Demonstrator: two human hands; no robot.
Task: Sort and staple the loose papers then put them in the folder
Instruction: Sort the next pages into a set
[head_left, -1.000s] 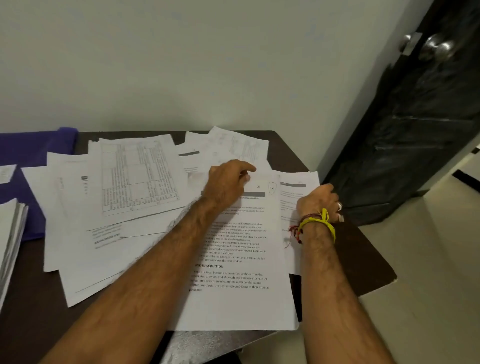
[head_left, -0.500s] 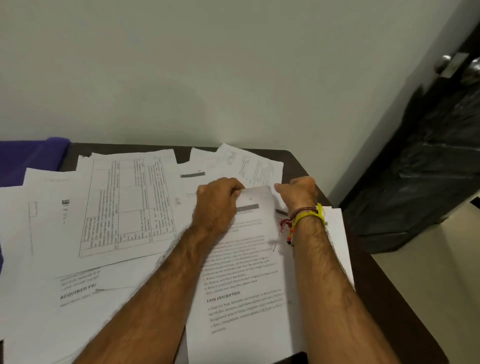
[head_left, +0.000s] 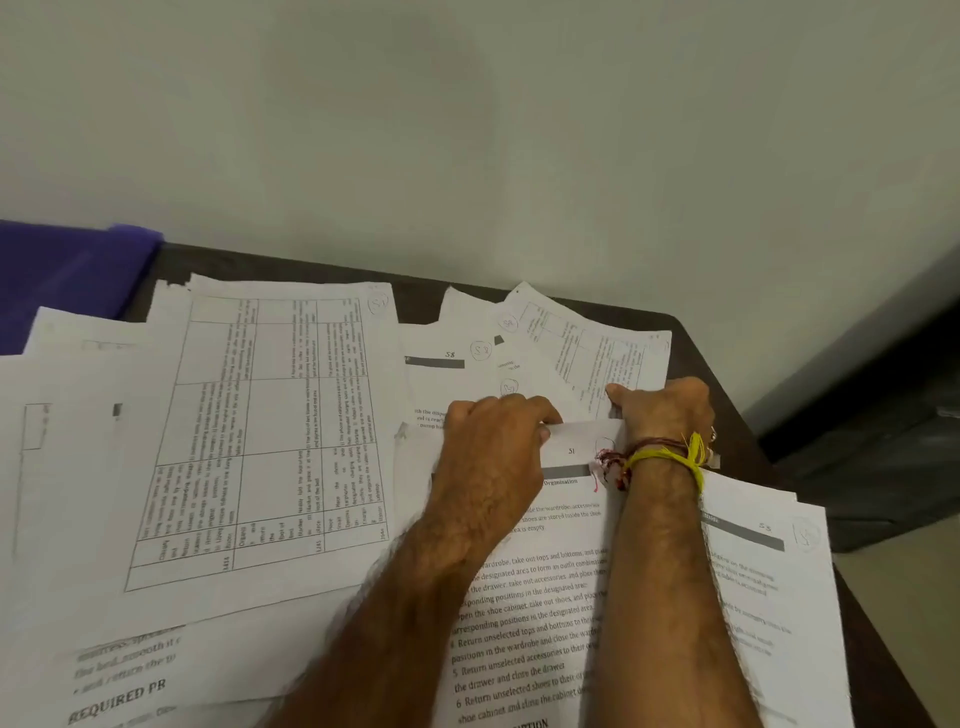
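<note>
Loose printed papers cover the dark table (head_left: 691, 338). A text sheet marked 51 (head_left: 535, 613) lies in front of me, on top of others. My left hand (head_left: 493, 447) grips its top edge with curled fingers. My right hand (head_left: 662, 410), with a yellow band at the wrist, grips the same top edge further right. A large sheet with a table grid (head_left: 260, 431) lies to the left. A sheet marked 58 (head_left: 447, 364) and a gridded sheet (head_left: 587, 348) lie beyond my hands. A purple folder (head_left: 67, 275) shows at the far left. No stapler is in view.
The wall stands right behind the table. The table's right edge (head_left: 810, 519) drops to the floor, with a dark door (head_left: 883, 415) beyond. A sheet marked 53 (head_left: 769, 571) lies under my right forearm near that edge.
My right hand moved from the sheet's right side up to its top edge next to my left hand. My head has come closer and turned left, so the door has mostly left the view.
</note>
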